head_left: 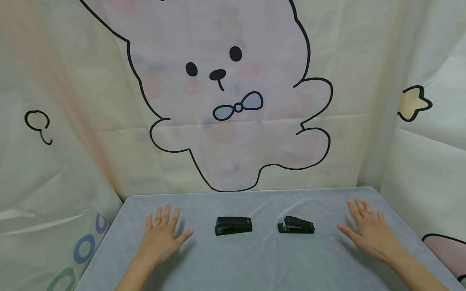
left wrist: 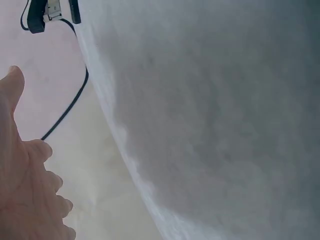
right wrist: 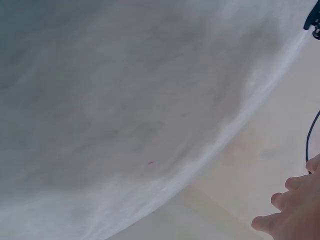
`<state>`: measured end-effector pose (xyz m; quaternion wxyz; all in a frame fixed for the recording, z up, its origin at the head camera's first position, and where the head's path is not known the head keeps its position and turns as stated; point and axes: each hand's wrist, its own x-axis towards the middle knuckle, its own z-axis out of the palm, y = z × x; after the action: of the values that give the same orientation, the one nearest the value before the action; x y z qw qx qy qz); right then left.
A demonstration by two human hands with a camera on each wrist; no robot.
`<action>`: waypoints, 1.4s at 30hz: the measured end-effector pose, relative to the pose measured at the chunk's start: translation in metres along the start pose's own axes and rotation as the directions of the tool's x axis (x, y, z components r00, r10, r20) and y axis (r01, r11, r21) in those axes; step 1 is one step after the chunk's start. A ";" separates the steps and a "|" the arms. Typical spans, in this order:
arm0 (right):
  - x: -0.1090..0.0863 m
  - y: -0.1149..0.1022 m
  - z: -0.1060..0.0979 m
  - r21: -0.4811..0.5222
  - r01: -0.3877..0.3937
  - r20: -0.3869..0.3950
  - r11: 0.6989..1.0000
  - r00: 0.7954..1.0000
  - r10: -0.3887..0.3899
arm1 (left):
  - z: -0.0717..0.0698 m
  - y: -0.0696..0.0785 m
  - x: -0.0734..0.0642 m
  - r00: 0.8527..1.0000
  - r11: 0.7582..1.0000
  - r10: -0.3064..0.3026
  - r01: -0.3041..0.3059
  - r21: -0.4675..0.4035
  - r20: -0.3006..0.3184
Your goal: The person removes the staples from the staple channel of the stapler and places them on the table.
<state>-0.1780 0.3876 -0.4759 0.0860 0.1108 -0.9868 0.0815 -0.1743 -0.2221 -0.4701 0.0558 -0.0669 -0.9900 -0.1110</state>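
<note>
Two black staplers lie on the grey cloth of the table in the head view. The left stapler (head_left: 234, 225) is the larger, its arm lying low over its base. Its neighbour, the right stapler (head_left: 296, 225), has its arm tilted up at an angle. My left hand (head_left: 160, 236), fingers spread and palm down, is left of the larger stapler, apart from it, with a shadow beside it. Off to the right of the smaller stapler, my right hand (head_left: 373, 234) is spread the same way and holds nothing. Parts of staplers show at the top corners of the wrist views.
The table (head_left: 262, 262) is covered in grey cloth, with rounded far corners. Behind it hangs a pale curtain (head_left: 346, 161) printed with a bear outline and a blue bow. More printed curtain (head_left: 43, 182) flanks the table at the left and right.
</note>
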 end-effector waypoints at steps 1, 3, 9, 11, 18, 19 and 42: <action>0.001 -0.002 -0.001 0.002 0.004 -0.008 1.000 1.000 -0.004 | -0.001 0.002 0.000 1.000 1.000 0.004 -0.004 0.000 -0.001; 0.002 -0.007 -0.003 0.003 0.011 -0.020 1.000 1.000 -0.011 | -0.002 0.005 0.001 1.000 1.000 0.017 -0.017 -0.002 -0.007; 0.010 -0.027 -0.008 0.021 0.037 -0.029 0.999 0.999 -0.036 | -0.006 0.015 0.002 0.998 0.998 0.059 -0.059 -0.019 -0.021; 0.012 -0.036 -0.009 0.026 0.047 -0.028 0.999 0.999 -0.046 | -0.007 0.020 0.003 0.997 0.997 0.074 -0.075 -0.025 -0.027; 0.018 -0.064 -0.006 0.067 0.096 -0.060 0.993 0.994 -0.092 | -0.006 0.033 0.001 0.992 0.993 0.116 -0.117 -0.028 -0.041; 0.019 -0.068 -0.006 0.073 0.099 -0.058 0.992 0.994 -0.095 | -0.005 0.035 0.001 0.991 0.992 0.123 -0.124 -0.024 -0.044; 0.050 -0.161 0.009 0.135 0.259 -0.083 0.956 0.965 -0.250 | 0.017 0.070 0.017 0.980 0.977 0.184 -0.190 -0.097 -0.071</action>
<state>-0.1903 0.2207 -0.4521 0.1197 0.2400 -0.9525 0.1445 -0.1828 -0.1479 -0.4699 0.0930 -0.1591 -0.9701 -0.1582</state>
